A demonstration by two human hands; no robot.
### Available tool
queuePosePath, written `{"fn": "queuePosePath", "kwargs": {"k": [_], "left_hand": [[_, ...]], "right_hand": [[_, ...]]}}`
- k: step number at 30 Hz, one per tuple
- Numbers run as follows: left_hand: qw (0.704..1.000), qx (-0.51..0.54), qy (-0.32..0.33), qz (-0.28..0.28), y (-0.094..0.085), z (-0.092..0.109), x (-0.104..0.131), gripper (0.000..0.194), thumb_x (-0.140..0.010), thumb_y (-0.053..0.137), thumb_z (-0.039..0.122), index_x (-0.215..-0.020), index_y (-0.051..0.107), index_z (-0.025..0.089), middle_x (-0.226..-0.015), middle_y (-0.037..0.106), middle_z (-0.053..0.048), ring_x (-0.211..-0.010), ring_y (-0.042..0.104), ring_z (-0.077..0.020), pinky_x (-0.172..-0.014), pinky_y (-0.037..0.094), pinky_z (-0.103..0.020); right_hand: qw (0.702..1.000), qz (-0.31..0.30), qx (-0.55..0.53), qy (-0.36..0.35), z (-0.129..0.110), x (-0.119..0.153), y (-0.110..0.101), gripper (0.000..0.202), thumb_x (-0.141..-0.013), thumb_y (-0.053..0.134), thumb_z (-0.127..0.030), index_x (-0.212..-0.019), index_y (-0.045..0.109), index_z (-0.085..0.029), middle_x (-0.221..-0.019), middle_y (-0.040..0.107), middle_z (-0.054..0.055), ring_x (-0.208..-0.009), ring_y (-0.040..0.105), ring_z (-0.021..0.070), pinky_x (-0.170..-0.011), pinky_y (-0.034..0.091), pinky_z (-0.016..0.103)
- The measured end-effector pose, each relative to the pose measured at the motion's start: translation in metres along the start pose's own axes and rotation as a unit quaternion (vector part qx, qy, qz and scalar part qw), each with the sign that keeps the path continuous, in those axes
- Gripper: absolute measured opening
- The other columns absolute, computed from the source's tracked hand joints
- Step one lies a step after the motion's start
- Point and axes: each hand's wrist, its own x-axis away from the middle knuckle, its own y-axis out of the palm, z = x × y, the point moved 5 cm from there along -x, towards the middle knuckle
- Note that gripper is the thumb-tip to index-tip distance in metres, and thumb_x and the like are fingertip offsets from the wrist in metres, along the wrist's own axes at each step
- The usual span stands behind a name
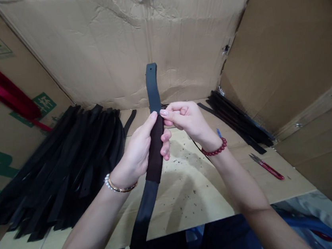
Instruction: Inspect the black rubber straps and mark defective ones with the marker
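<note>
A long black strap stands upright in front of me, with a small hole near its top end. Its middle is covered by a tight dark brown wrapping. My left hand is closed round this wrapped part, thumb flat on its upper edge. On the other side, my right hand pinches with thumb and forefinger at the strap's right edge, where the wrapping ends. A thin dark cord runs down from under my right hand past the wrist. The strap's lower end hangs over the table edge toward my lap.
Many black straps are heaped at the left, and a smaller bundle of straps lies at the right. Red-handled thread snips rest on the table's right side. Cardboard walls enclose the table. Dark crumbs dot the tabletop.
</note>
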Motion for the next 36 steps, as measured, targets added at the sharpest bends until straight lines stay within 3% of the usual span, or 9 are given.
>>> {"fn": "queuePosePath", "kwargs": {"k": [11, 14, 18, 21, 24, 27, 31, 34, 36], "left_hand": [[0.998, 0.027, -0.049, 0.003, -0.004, -0.002, -0.005, 0.041, -0.103, 0.036, 0.043, -0.080, 0.056, 0.016, -0.052, 0.047, 0.007, -0.032, 0.047, -0.0067, -0.034, 0.049, -0.020], [1.000, -0.013, -0.024, -0.001, -0.002, -0.002, -0.002, 0.039, -0.100, 0.042, 0.046, -0.077, 0.055, 0.017, -0.050, 0.049, 0.005, -0.035, 0.051, -0.0091, -0.035, 0.048, -0.020], [0.999, -0.039, 0.022, -0.023, 0.009, -0.007, 0.007, 0.037, -0.097, 0.048, 0.047, -0.077, 0.055, 0.017, -0.050, 0.048, 0.006, -0.032, 0.043, -0.0066, -0.031, 0.038, -0.017], [0.994, -0.090, 0.051, -0.024, 0.016, -0.016, 0.016, 0.035, -0.096, 0.051, 0.048, -0.084, 0.059, 0.017, -0.051, 0.056, 0.004, -0.031, 0.043, -0.0067, -0.031, 0.036, -0.017], [0.988, -0.139, 0.063, 0.011, 0.016, -0.033, 0.029, 0.038, -0.096, 0.054, 0.046, -0.115, 0.061, 0.014, -0.068, 0.071, -0.003, -0.033, 0.047, -0.0067, -0.033, 0.037, -0.017], [0.992, -0.121, -0.021, 0.018, 0.017, -0.067, 0.044, 0.052, -0.095, 0.057, 0.044, -0.141, 0.049, 0.023, -0.106, 0.077, -0.012, -0.033, 0.045, -0.0043, -0.033, 0.039, -0.019], [0.990, -0.049, -0.129, 0.040, 0.025, -0.120, 0.061, 0.040, -0.096, 0.054, 0.045, -0.130, 0.060, 0.024, -0.140, 0.061, -0.015, -0.034, 0.037, 0.0029, -0.033, 0.034, -0.015], [0.993, -0.033, -0.098, 0.055, 0.033, -0.141, 0.063, 0.037, -0.096, 0.053, 0.046, -0.124, 0.062, 0.023, -0.150, 0.052, -0.014, -0.035, 0.038, 0.0029, -0.034, 0.036, -0.017], [0.995, -0.036, -0.067, 0.069, 0.033, -0.147, 0.062, 0.036, -0.097, 0.053, 0.046, -0.123, 0.063, 0.023, -0.152, 0.051, -0.013, -0.036, 0.040, 0.0022, -0.034, 0.037, -0.017]], "right_hand": [[0.999, 0.014, 0.018, 0.030, 0.005, -0.001, 0.000, 0.041, -0.079, 0.078, -0.045, -0.058, 0.061, -0.014, -0.052, 0.052, -0.005, -0.047, 0.040, 0.0039, -0.046, 0.032, 0.019], [0.999, -0.016, 0.031, 0.022, -0.007, 0.003, 0.001, 0.038, -0.081, 0.075, -0.046, -0.063, 0.065, -0.014, -0.056, 0.058, -0.003, -0.050, 0.047, 0.0058, -0.051, 0.039, 0.020], [0.993, -0.064, 0.094, 0.007, -0.031, 0.020, 0.000, 0.033, -0.089, 0.067, -0.043, -0.073, 0.068, -0.014, -0.064, 0.062, -0.001, -0.057, 0.051, 0.0079, -0.057, 0.041, 0.022], [0.985, -0.034, 0.165, 0.036, -0.036, 0.051, -0.012, 0.034, -0.093, 0.061, -0.044, -0.075, 0.065, -0.015, -0.059, 0.051, -0.004, -0.052, 0.038, 0.0070, -0.050, 0.029, 0.022], [0.966, 0.049, 0.242, 0.081, -0.026, 0.100, -0.029, 0.036, -0.094, 0.059, -0.048, -0.077, 0.063, -0.017, -0.055, 0.038, -0.007, -0.050, 0.030, 0.0074, -0.048, 0.021, 0.023], [0.947, 0.072, 0.285, 0.126, -0.007, 0.152, -0.036, 0.032, -0.096, 0.056, -0.046, -0.085, 0.066, -0.017, -0.061, 0.049, -0.006, -0.054, 0.039, 0.0080, -0.053, 0.028, 0.022], [0.914, 0.087, 0.363, 0.160, 0.014, 0.200, -0.046, 0.033, -0.098, 0.051, -0.045, -0.090, 0.068, -0.019, -0.063, 0.056, -0.004, -0.057, 0.048, 0.0105, -0.058, 0.034, 0.024], [0.897, 0.040, 0.408, 0.167, 0.024, 0.222, -0.065, 0.029, -0.101, 0.047, -0.040, -0.104, 0.068, -0.020, -0.088, 0.072, 0.004, -0.080, 0.064, 0.0172, -0.074, 0.044, 0.029], [0.864, 0.089, 0.465, 0.172, 0.028, 0.237, -0.096, 0.033, -0.102, 0.045, -0.037, -0.122, 0.062, -0.019, -0.116, 0.071, 0.011, -0.105, 0.065, 0.0226, -0.091, 0.046, 0.035]]}}
